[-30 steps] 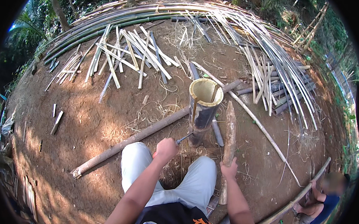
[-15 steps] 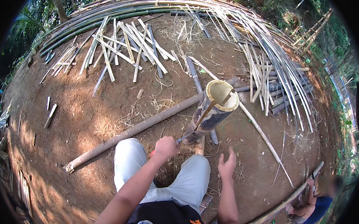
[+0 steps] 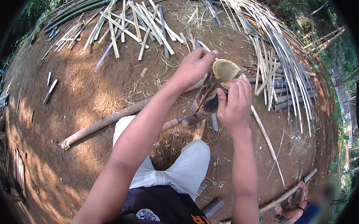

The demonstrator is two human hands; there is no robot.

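A thick bamboo section (image 3: 203, 105) stands upright before my knees, split down its length from the top. My right hand (image 3: 236, 103) is closed over the near right edge of its rim, fingers on top and thumb at the side. At the far left edge of the rim, my left hand (image 3: 195, 68) is closed on the bamboo, though its fingertips are partly hidden. Low in the split sits a knife, whose wooden handle (image 3: 170, 124) sticks out to the left with neither hand on it. The bamboo hides most of its blade.
Behind the section a long bamboo pole (image 3: 104, 125) lies across the dirt. Split bamboo strips (image 3: 151, 27) are heaped at the far side, with more long strips (image 3: 279, 63) at right. At lower right another person (image 3: 300, 213) handles a bamboo pole (image 3: 271, 204).
My left hand has let go of the knife handle and moved up to the bamboo's rim. My right hand has risen from beside my knee and taken hold of the rim's right side.
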